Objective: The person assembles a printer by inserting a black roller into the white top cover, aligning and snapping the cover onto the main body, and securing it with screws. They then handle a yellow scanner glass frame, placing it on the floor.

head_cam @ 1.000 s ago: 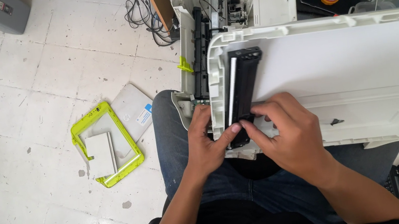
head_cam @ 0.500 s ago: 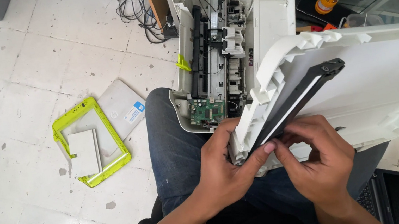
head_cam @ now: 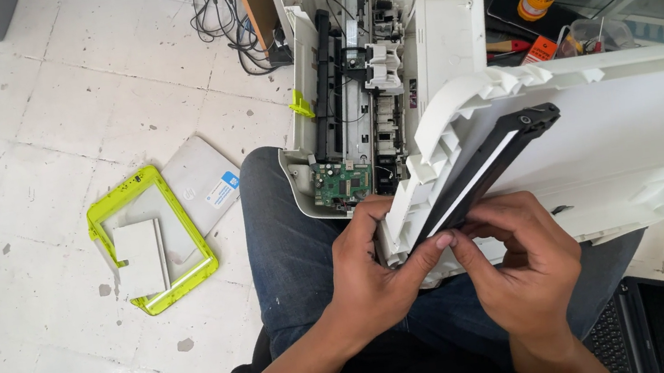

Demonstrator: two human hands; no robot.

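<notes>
Bright, even daylight; soft shadows on floor; sharp focus; slight wide-angle bending at edges.

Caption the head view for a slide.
Both hands, left hand and right hand, grip a black scanner bar on a white printer lid over the lap.

The printer body (head_cam: 432,31) is white plastic, smooth with a dull sheen, and so is the scanner lid (head_cam: 648,130). The scanner bar (head_cam: 487,168) set in the lid is black plastic, matt, with a pale glossy strip along it. Inside the body, a green circuit board (head_cam: 342,185) looks matt. The floor (head_cam: 8,130) is pale tile, worn and stained. The frame (head_cam: 149,240) on it is glossy lime plastic. The trousers (head_cam: 289,254) are blue denim cloth
</notes>
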